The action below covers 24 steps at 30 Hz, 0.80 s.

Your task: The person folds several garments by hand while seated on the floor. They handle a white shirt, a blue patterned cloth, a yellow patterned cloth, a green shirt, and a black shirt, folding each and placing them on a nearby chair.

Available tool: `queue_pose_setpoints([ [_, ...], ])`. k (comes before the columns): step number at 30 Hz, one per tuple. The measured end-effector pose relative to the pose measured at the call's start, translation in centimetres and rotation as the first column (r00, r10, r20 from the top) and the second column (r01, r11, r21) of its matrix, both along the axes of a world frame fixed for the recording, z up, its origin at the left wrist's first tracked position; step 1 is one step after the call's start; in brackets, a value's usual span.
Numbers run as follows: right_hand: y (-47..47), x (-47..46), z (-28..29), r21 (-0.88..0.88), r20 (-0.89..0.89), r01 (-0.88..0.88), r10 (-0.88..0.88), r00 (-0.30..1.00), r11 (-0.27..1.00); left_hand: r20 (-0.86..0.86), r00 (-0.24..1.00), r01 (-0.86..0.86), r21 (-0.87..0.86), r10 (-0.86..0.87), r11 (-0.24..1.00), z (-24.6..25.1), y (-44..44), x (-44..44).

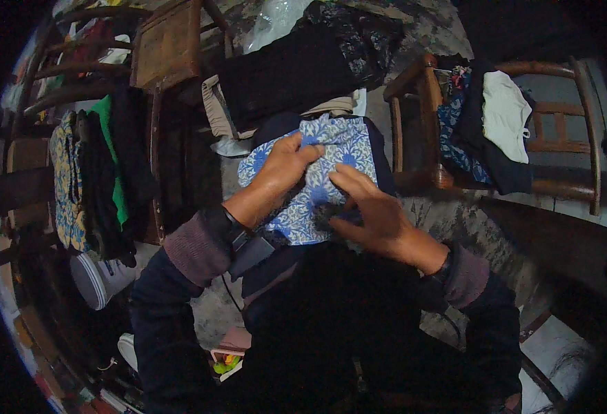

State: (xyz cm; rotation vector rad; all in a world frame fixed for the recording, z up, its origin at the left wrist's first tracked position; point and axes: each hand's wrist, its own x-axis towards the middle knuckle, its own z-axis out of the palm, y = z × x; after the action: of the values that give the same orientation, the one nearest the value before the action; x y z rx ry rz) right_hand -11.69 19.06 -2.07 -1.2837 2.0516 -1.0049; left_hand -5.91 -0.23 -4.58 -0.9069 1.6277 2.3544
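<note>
A blue-and-white patterned cloth lies over my lap, with a loose part of it reaching out to the left. My left hand pinches the cloth between thumb and fingers near its upper edge. Over the right part of the same cloth is my right hand, its fingers apart and slightly curled, with nothing gripped between them; whether the fingertips touch the cloth cannot be told. A small dark patch shows on the cloth below the right fingers. Dark fabric lies under the cloth.
Black cloth and beige cloth lie ahead, beside a black plastic bag. Wooden chairs flank me: the right chair bears dark clothes and a white garment; folded clothes hang at left. A grey-white shoe stands below.
</note>
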Motion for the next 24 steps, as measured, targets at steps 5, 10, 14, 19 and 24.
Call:
queue_pose_setpoints([
  [5,3.5,-0.5,0.2,-0.052,-0.032,-0.189,0.188,0.982,0.98,0.003,0.994,-0.104,0.214,0.106,0.971,-0.4,-0.6,-0.7],
  [10,4.6,-1.6,0.1,0.135,0.514,-0.083,0.002,0.858,0.987,0.107,0.993,-0.026,-0.151,0.043,0.988,0.2,-0.5,0.0],
  [14,4.8,-4.0,-1.2,0.118,0.352,0.254,-0.28,0.893,0.96,0.014,0.996,-0.088,-0.183,0.092,0.979,1.3,1.3,3.3],
  [19,3.9,-5.8,-3.2,-0.019,0.027,0.291,-0.29,0.957,0.957,-0.149,0.845,0.107,-0.894,-0.513,0.436,1.9,3.1,6.5],
  [24,-0.6,-8.4,-5.8,0.045,0.055,0.343,-0.345,0.937,0.938,-0.093,0.528,0.276,-0.921,-0.844,0.274,1.5,3.0,6.4],
])
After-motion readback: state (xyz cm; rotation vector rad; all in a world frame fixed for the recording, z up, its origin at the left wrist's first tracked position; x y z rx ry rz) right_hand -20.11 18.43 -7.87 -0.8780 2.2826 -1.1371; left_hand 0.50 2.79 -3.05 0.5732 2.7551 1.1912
